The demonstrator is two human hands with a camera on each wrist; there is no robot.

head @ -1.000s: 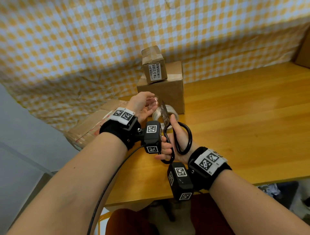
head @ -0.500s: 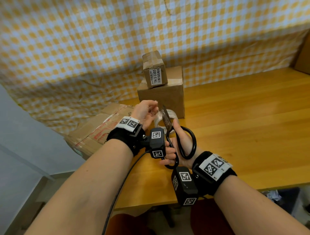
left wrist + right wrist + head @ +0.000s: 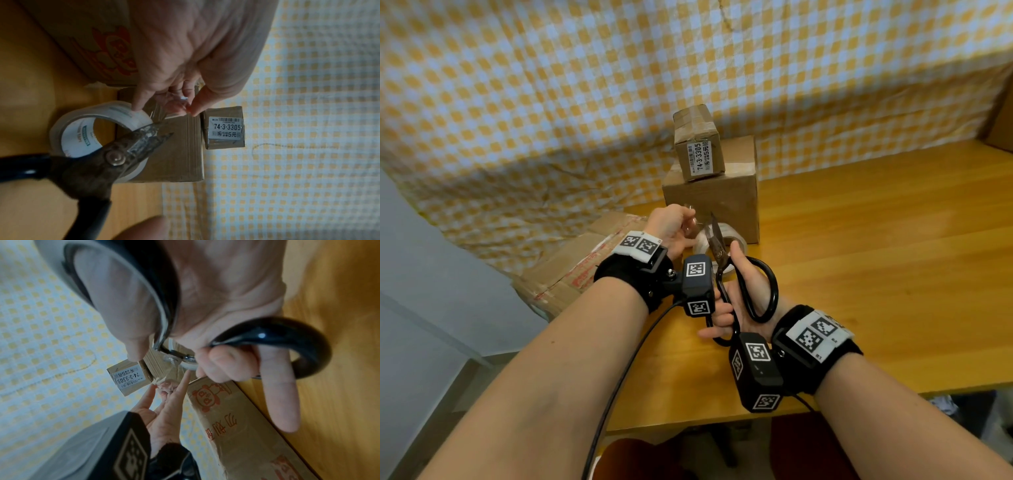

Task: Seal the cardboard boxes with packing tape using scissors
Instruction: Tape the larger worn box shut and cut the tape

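Observation:
My left hand pinches the free end of a clear tape strip pulled off the tape roll, and its index finger rests on the roll's rim. The roll stands on edge in front of a medium cardboard box. My right hand grips black-handled scissors. Their blades are slightly apart, with the tips just below the stretched strip. A small labelled box sits on top of the medium box.
A flattened cardboard box with red print lies at the table's left edge beside my left wrist. Checked cloth hangs behind the boxes. The wooden table stretches to the right, with another box corner at the far right.
Both hands keep the same holds and stay together at the tape roll. The head view has tilted, so everything sits a little lower in the picture.

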